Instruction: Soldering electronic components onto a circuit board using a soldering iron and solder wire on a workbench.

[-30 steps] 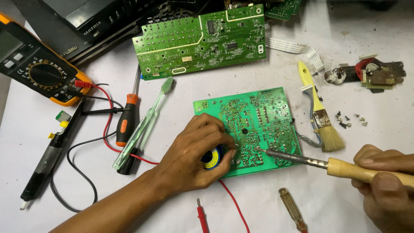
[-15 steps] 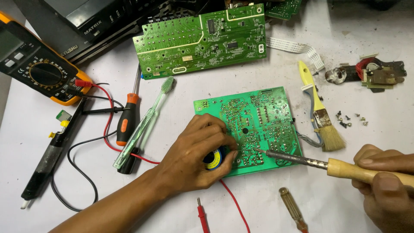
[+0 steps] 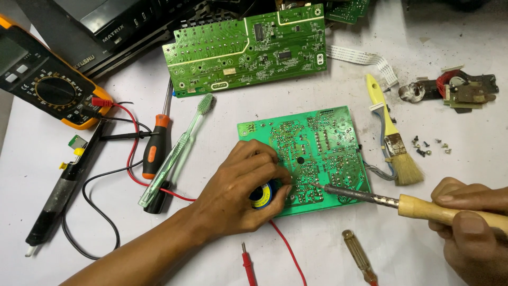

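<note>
Green circuit board (image 3: 312,159) at frame centre, left hand (image 3: 243,193) closed on small blue-yellow solder spool (image 3: 263,195) at its lower edge. Right hand (image 3: 468,228) gripping wooden-handled soldering iron (image 3: 370,197), tip on joints. Lingering heat: likely lifted pads.

Both forearms bare; left hand (image 3: 241,193), right hand (image 3: 473,230) ungloved (no rings visible).

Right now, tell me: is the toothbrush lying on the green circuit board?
No, the toothbrush lies on the white table, left of the board.
</note>
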